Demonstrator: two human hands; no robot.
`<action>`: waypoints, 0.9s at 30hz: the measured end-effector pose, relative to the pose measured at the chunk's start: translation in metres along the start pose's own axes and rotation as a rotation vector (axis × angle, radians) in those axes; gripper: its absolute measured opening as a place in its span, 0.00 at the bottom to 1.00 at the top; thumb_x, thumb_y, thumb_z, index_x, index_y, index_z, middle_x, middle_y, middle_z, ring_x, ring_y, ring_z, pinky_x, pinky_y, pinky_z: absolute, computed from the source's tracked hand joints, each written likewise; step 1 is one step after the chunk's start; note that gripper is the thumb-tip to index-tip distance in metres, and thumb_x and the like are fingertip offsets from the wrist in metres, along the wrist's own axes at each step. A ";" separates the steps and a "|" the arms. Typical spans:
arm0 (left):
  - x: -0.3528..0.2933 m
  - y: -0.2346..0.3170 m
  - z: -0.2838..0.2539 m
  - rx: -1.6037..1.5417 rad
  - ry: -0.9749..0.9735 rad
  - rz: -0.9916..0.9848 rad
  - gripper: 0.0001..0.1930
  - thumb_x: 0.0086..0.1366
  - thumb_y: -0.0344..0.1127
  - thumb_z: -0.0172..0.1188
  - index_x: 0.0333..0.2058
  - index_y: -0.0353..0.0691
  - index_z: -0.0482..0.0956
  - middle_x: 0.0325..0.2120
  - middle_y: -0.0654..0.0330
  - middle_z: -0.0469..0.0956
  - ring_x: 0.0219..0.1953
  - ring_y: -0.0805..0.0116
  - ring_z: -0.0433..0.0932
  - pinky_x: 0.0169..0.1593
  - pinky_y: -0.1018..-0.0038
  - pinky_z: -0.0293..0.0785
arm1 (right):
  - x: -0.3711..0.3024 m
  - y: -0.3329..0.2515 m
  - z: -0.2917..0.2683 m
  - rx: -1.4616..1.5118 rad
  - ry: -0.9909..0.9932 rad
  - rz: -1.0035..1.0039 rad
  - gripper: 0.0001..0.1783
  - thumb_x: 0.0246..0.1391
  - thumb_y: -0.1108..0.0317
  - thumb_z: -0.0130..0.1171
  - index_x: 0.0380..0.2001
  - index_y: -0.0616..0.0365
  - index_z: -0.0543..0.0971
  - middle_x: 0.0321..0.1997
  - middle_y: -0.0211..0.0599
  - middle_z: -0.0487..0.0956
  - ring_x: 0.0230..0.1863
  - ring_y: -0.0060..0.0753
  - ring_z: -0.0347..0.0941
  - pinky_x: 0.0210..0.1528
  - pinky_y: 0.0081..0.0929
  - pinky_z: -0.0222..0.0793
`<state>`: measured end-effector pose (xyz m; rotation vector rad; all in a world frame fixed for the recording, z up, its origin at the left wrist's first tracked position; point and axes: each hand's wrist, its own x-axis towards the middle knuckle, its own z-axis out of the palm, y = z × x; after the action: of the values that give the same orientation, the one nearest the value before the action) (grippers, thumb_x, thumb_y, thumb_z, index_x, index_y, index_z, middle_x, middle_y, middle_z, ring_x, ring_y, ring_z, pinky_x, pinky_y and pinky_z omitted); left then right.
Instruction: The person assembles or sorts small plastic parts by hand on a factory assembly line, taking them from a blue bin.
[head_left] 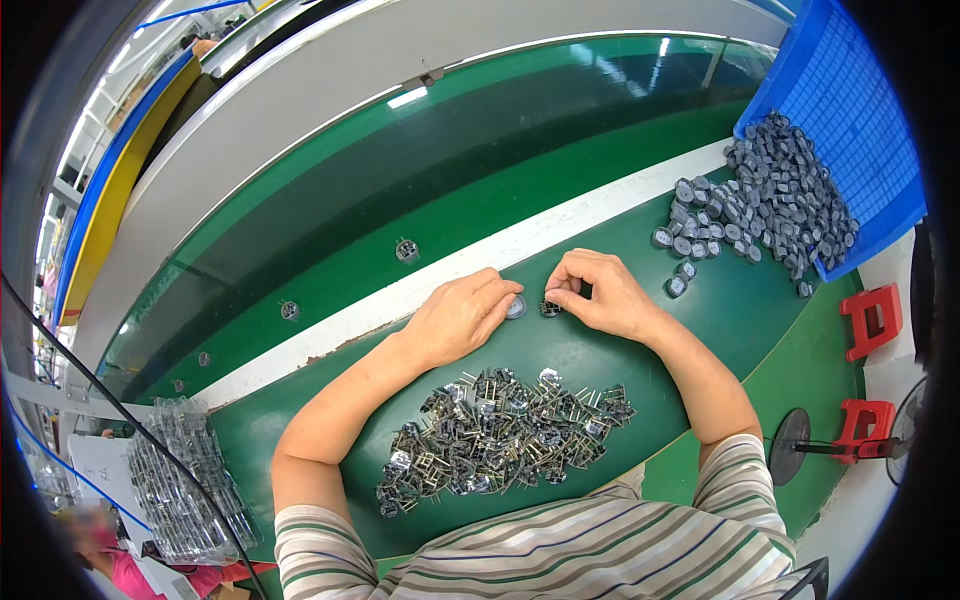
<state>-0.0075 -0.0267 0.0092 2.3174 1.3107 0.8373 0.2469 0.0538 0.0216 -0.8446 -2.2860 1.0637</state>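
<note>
My left hand [462, 316] is closed at the fingertips on a small round grey cap [516, 306], above the green work surface [690, 345]. Just to its right, my right hand [606, 296] pinches a small dark circuit board part with pins [550, 309]. The two pieces are close together but apart. Between my forearms lies a loose pile of pinned circuit board parts [490, 430], black and silver with thin metal legs.
A blue plastic crate [850, 130] lies tipped at the right, grey caps [790, 190] spilling from it. Beyond a white strip [560, 224], a green belt [480, 190] carries several round pieces [406, 250]. Clear plastic trays [190, 480] are stacked at the left.
</note>
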 end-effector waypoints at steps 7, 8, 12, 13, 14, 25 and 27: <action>0.003 0.005 -0.008 -0.054 -0.016 -0.056 0.13 0.70 0.35 0.67 0.51 0.39 0.84 0.35 0.56 0.79 0.36 0.54 0.82 0.40 0.61 0.79 | 0.000 -0.007 -0.005 -0.100 -0.016 0.016 0.08 0.56 0.67 0.71 0.33 0.57 0.82 0.30 0.37 0.81 0.35 0.41 0.79 0.42 0.41 0.73; 0.005 0.011 -0.013 -0.156 -0.075 -0.117 0.15 0.69 0.37 0.69 0.51 0.40 0.84 0.34 0.58 0.79 0.37 0.57 0.82 0.41 0.62 0.79 | -0.001 -0.004 -0.007 -0.101 -0.014 0.019 0.08 0.56 0.67 0.71 0.33 0.57 0.82 0.30 0.37 0.81 0.35 0.41 0.79 0.42 0.41 0.73; 0.000 0.002 -0.009 -0.091 -0.050 0.055 0.20 0.64 0.44 0.74 0.50 0.42 0.83 0.39 0.59 0.79 0.40 0.57 0.83 0.43 0.62 0.79 | 0.000 0.003 -0.003 -0.189 -0.027 -0.044 0.08 0.56 0.66 0.71 0.32 0.57 0.82 0.30 0.37 0.82 0.37 0.42 0.80 0.43 0.41 0.74; -0.001 0.002 -0.005 -0.073 -0.091 -0.028 0.22 0.62 0.45 0.76 0.50 0.43 0.83 0.40 0.58 0.79 0.41 0.57 0.83 0.45 0.62 0.79 | 0.000 0.002 -0.002 -0.195 -0.010 -0.020 0.08 0.56 0.66 0.72 0.31 0.57 0.83 0.31 0.37 0.82 0.37 0.42 0.80 0.43 0.42 0.74; -0.002 0.002 -0.002 -0.055 -0.131 -0.111 0.24 0.59 0.46 0.78 0.50 0.44 0.82 0.41 0.58 0.79 0.42 0.56 0.83 0.46 0.62 0.78 | 0.001 0.001 -0.001 -0.194 -0.010 -0.021 0.08 0.56 0.66 0.72 0.31 0.57 0.83 0.31 0.37 0.82 0.37 0.42 0.80 0.43 0.42 0.74; 0.002 0.002 0.004 -0.069 -0.089 -0.070 0.25 0.53 0.51 0.81 0.37 0.41 0.80 0.34 0.59 0.79 0.39 0.56 0.81 0.44 0.61 0.77 | 0.001 -0.004 0.016 0.262 0.002 0.164 0.08 0.56 0.69 0.73 0.30 0.58 0.83 0.29 0.35 0.81 0.34 0.38 0.78 0.34 0.33 0.73; 0.003 0.004 0.008 -0.020 -0.076 -0.111 0.25 0.53 0.52 0.82 0.36 0.41 0.80 0.33 0.60 0.79 0.39 0.56 0.81 0.43 0.60 0.77 | -0.002 -0.008 0.027 0.208 0.036 0.064 0.08 0.56 0.70 0.74 0.29 0.58 0.82 0.29 0.35 0.81 0.33 0.37 0.78 0.33 0.32 0.73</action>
<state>0.0017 -0.0262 0.0064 2.2153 1.3780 0.7171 0.2285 0.0350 0.0114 -0.8495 -2.0867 1.2782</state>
